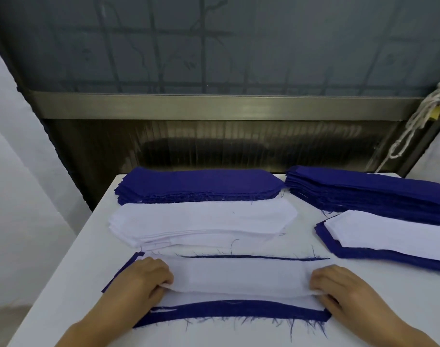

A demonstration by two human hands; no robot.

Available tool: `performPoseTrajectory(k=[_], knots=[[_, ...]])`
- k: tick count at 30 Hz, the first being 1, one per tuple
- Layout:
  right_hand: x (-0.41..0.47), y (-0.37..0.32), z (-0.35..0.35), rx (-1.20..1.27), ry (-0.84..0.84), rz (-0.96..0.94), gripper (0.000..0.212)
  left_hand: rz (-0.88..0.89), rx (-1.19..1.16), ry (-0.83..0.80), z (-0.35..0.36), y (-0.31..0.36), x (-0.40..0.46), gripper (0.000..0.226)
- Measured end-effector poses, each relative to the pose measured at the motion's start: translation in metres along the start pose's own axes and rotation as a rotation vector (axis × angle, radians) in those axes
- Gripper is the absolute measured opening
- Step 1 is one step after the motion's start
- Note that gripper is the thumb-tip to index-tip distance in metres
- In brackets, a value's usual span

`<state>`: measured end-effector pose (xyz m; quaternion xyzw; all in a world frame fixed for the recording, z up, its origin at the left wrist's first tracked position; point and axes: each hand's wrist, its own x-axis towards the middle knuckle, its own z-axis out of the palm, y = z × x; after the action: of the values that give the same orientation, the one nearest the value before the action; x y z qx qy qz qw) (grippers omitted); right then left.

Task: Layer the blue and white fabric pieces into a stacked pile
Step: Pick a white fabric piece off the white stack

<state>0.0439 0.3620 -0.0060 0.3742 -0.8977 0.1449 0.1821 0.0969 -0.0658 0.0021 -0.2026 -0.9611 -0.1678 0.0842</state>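
A white piece (239,276) lies on a blue piece (239,311) at the surface's (63,284) six o'clock edge. The left hand (148,279) pinches its nine o'clock end, the right hand (336,284) its three o'clock end. A white stack (201,221) and blue stack (198,184) lie toward twelve, layered pile (389,236) toward two.

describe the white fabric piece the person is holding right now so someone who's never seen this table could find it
On the white table, look at the near edge, in front of the two fabric stacks at the back. The white piece lies on a single blue piece, its ends in the grip of the left hand and the right hand. Unlike the white stack behind it, it is one layer, held.
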Motion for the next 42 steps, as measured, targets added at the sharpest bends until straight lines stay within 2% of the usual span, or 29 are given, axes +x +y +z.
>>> performPoseTrajectory(k=[2, 5, 6, 7, 9, 10, 15, 18, 23, 27, 31, 35, 37, 40, 42], knots=[[0.001, -0.003, -0.003, 0.008, -0.038, 0.005, 0.052, 0.008, 0.006, -0.024, -0.002, -0.001, 0.000, 0.028], [0.003, -0.003, -0.011, 0.023, -0.103, 0.057, 0.016, -0.009, -0.026, -0.075, -0.004, -0.002, -0.002, 0.019], [0.004, -0.004, -0.013, 0.030, -0.138, 0.088, 0.017, -0.015, -0.039, -0.081, -0.003, -0.003, -0.002, 0.010], [0.005, -0.004, -0.014, 0.029, -0.157, 0.089, 0.020, -0.035, -0.050, -0.091, -0.003, -0.004, -0.002, 0.014], [0.009, -0.008, -0.016, 0.035, -0.177, 0.102, 0.023, -0.067, -0.076, -0.108, -0.002, -0.004, 0.000, 0.035], [0.013, -0.011, -0.015, 0.044, -0.170, 0.106, 0.023, -0.072, -0.085, -0.110, 0.000, -0.004, 0.002, 0.038], [0.035, -0.027, 0.009, 0.100, -0.194, 0.049, 0.002, -0.049, -0.057, -0.093, 0.014, 0.007, 0.022, 0.021], [0.035, -0.023, 0.012, 0.118, -0.239, 0.077, 0.004, -0.055, -0.058, -0.089, 0.018, 0.006, 0.022, 0.013], [0.026, -0.001, 0.002, 0.066, -0.244, 0.148, 0.020, -0.077, -0.044, -0.084, 0.013, -0.009, 0.010, 0.006], [0.037, 0.007, 0.000, 0.032, -0.284, 0.171, 0.023, -0.035, 0.012, -0.122, 0.006, -0.008, 0.024, 0.003], [0.074, 0.010, 0.004, 0.091, -0.188, 0.189, 0.019, 0.021, 0.034, -0.034, 0.002, 0.005, 0.062, 0.004], [0.133, 0.025, 0.014, 0.193, -0.062, 0.258, 0.007, -0.045, 0.029, 0.116, -0.002, 0.009, 0.119, 0.013], [0.165, 0.036, 0.024, 0.215, -0.021, 0.294, 0.007, -0.063, 0.008, 0.172, -0.003, 0.005, 0.149, 0.016], [0.209, 0.053, 0.043, 0.209, -0.036, 0.361, 0.010, -0.143, -0.063, 0.205, -0.003, -0.005, 0.193, 0.018], [0.230, 0.064, 0.055, 0.211, -0.105, 0.405, 0.013, -0.211, -0.105, 0.162, 0.001, -0.013, 0.217, 0.021]])
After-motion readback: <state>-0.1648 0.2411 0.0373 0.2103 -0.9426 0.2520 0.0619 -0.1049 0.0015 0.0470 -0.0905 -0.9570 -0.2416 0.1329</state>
